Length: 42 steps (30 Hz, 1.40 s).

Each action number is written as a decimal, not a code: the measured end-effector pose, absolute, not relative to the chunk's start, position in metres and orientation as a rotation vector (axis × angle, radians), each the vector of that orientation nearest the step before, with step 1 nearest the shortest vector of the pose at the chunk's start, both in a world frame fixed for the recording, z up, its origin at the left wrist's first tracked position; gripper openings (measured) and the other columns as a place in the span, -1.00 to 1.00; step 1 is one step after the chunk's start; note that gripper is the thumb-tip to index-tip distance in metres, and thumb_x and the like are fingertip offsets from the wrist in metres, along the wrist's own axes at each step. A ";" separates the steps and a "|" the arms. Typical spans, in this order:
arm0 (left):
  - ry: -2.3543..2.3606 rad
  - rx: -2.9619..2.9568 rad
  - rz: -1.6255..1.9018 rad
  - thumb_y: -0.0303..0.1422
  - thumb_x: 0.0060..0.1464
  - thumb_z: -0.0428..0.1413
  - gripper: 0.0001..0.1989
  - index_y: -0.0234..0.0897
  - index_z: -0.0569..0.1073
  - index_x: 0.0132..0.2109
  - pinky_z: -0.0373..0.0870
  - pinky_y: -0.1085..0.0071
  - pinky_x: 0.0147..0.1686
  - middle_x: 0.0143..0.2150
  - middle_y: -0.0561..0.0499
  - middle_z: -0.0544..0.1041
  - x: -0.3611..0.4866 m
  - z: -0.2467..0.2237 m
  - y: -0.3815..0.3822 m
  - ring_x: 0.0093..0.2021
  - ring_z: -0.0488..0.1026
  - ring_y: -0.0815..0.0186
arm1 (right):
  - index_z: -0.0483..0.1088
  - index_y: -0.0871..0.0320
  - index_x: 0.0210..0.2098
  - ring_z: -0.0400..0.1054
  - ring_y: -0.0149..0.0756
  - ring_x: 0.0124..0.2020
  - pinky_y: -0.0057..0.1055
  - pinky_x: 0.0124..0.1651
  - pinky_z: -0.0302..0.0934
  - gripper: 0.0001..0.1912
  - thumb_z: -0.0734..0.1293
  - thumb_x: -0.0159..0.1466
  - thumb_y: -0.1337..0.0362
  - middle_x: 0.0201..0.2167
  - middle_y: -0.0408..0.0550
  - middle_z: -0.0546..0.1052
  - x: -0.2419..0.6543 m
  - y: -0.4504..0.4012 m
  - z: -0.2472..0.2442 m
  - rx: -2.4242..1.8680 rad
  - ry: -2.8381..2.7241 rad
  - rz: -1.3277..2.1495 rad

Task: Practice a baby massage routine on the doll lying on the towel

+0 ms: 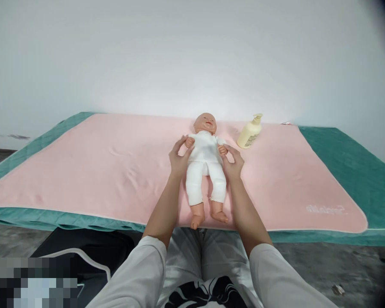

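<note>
A baby doll [206, 147] in a white top and white trousers lies on its back, its head toward the wall and its bare feet at the near edge. My left hand [179, 157] curls its thumb and fingers round the doll's fist on the left side. On the other side my right hand [234, 163] pinches the doll's other fist in the same way. Both my forearms rest alongside the doll's legs. A pale yellow pump bottle [249, 133] with dark print is just beyond my right hand, apart from it and tilted in view.
Under the doll a pink mat [115, 171] with a few wrinkles covers most of a green padded surface [346, 162]. A white wall [192, 55] stands right behind. Below left is a black object [90, 241] with a pale curved bar, partly pixelated. Grey floor shows below.
</note>
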<state>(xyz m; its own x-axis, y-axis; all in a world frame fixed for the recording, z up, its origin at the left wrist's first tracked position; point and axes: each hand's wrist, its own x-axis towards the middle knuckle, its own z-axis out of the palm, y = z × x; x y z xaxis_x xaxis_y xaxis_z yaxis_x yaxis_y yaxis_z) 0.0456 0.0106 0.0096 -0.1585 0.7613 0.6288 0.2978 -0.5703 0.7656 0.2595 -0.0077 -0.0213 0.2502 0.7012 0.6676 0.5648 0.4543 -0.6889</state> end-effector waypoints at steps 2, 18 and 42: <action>1.203 1.931 1.657 -0.16 0.19 0.16 -0.57 -0.20 0.43 0.15 0.21 0.10 0.36 0.20 -0.11 0.50 0.049 0.009 0.009 0.31 0.35 0.15 | 0.54 0.05 -0.02 0.45 -0.14 0.11 -0.04 0.25 0.28 -0.63 0.26 0.33 0.02 0.02 0.04 0.59 0.258 -0.009 -0.020 -1.169 -1.575 0.091; 0.999 2.402 1.179 -0.15 0.34 -0.11 -0.53 -0.16 0.35 0.28 -0.04 0.02 0.42 0.33 -0.07 0.36 0.047 0.012 0.006 0.45 0.07 0.20 | 0.52 0.04 -0.09 0.43 -0.17 0.04 -0.19 0.11 0.41 -0.77 0.33 0.30 0.17 -0.04 0.02 0.49 0.253 -0.010 -0.016 -1.194 -1.809 0.133; 1.360 1.614 1.969 -0.18 0.16 0.21 -0.56 -0.17 0.45 0.16 0.34 0.16 0.26 0.13 -0.11 0.55 0.038 -0.005 0.014 0.17 0.49 0.17 | 0.21 0.05 0.27 0.35 -0.13 0.20 -0.08 0.21 0.32 -0.46 0.27 0.35 0.07 0.16 0.12 0.36 0.281 -0.003 -0.027 -1.198 -1.184 -0.117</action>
<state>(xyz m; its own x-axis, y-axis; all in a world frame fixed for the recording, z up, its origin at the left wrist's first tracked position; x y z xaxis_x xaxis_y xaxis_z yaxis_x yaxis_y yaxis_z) 0.0383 0.0143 -0.0049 -0.3522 0.6907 0.6316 0.3460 -0.5310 0.7736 0.2807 -0.0028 -0.0267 0.4455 0.4874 0.7510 0.6245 0.4319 -0.6507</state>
